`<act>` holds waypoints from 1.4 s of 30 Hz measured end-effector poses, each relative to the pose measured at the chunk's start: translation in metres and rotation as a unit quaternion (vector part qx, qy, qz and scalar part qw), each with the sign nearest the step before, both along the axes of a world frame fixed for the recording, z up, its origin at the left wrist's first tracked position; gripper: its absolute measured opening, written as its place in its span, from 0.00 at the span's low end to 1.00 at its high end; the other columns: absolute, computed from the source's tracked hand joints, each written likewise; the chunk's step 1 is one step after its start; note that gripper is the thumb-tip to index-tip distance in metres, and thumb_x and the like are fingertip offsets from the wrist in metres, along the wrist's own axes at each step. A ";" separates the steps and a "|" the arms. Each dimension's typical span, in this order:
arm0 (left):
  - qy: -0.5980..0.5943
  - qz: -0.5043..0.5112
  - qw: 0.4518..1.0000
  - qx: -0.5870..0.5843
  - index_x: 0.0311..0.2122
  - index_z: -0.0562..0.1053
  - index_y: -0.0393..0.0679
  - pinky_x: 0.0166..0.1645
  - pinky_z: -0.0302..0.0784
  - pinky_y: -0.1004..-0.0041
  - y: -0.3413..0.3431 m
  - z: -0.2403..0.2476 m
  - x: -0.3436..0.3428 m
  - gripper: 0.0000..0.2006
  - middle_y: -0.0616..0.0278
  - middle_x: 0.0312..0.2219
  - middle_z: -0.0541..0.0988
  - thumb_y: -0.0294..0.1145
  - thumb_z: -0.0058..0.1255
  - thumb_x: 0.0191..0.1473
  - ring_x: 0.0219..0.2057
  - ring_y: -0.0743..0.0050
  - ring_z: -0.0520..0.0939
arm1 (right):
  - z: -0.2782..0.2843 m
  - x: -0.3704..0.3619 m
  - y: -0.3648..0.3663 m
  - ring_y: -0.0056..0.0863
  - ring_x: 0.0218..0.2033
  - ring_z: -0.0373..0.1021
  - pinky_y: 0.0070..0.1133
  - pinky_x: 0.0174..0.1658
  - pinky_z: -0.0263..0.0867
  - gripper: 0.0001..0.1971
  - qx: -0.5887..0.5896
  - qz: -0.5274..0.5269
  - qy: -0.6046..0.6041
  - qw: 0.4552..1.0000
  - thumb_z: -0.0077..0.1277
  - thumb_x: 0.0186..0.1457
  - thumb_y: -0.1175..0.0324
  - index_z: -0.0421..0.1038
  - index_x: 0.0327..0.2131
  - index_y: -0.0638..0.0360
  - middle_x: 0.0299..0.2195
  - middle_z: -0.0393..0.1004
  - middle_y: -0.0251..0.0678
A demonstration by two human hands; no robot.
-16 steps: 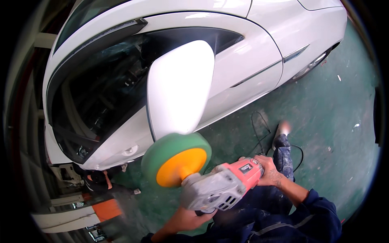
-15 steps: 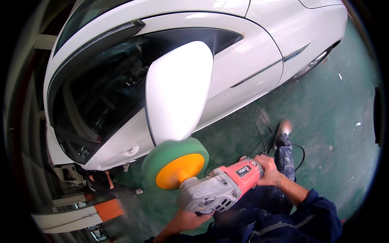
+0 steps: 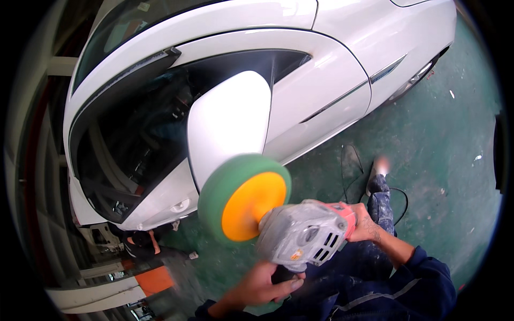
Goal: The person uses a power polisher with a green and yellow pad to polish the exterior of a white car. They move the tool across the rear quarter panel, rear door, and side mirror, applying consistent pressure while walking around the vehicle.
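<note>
I hold a grey and red power polisher (image 3: pixel 308 232) with both hands. My left hand (image 3: pixel 259 286) grips its side handle from below. My right hand (image 3: pixel 365 224) wraps the red rear body. The polisher's green foam pad (image 3: pixel 217 195), backed by an orange disc (image 3: pixel 251 206), presses against the lower edge of a white side mirror (image 3: pixel 227 120) on a white car (image 3: pixel 321 80). The car's dark side window (image 3: pixel 139 134) lies behind the mirror.
The floor (image 3: pixel 444 144) is green painted concrete with white specks. A black power cord (image 3: pixel 350 171) loops on it near my right shoe (image 3: pixel 379 176). Orange and white objects (image 3: pixel 152 278) sit at the lower left beside the car's front.
The polisher and its pad have shifted slightly right and up along the mirror's lower edge. Both hands keep their grip.
</note>
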State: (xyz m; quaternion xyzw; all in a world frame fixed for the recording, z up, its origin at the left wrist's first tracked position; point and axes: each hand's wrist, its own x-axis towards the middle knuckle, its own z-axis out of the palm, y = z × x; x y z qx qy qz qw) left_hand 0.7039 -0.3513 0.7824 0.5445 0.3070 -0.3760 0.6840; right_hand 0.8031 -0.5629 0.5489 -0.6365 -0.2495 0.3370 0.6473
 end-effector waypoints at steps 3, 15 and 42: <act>0.005 0.030 0.999 0.018 0.45 0.69 0.37 0.22 0.64 0.83 -0.011 0.001 -0.008 0.12 0.67 0.26 0.73 0.26 0.53 0.57 0.17 0.88 0.69 | -0.012 -0.004 0.004 0.43 0.39 0.76 0.27 0.44 0.70 0.27 0.024 0.011 -0.026 0.999 0.62 0.35 0.71 0.74 0.46 0.62 0.35 0.78 0.47; -0.011 0.195 0.974 -0.116 0.45 0.66 0.27 0.17 0.64 0.78 -0.037 0.036 0.108 0.18 0.58 0.21 0.71 0.26 0.53 0.50 0.12 0.78 0.69 | 0.032 0.079 -0.029 0.14 0.28 0.68 0.24 0.32 0.68 0.14 -0.006 0.052 0.066 0.996 0.58 0.37 0.76 0.74 0.32 0.68 0.24 0.75 0.47; -0.039 0.358 0.887 -0.287 0.56 0.62 0.37 0.23 0.70 0.73 -0.078 0.004 0.148 0.23 0.61 0.30 0.68 0.32 0.51 0.58 0.24 0.74 0.74 | -0.019 0.072 -0.001 0.21 0.45 0.69 0.24 0.50 0.66 0.32 0.116 0.089 0.229 0.962 0.68 0.34 0.75 0.70 0.48 0.61 0.42 0.75 0.33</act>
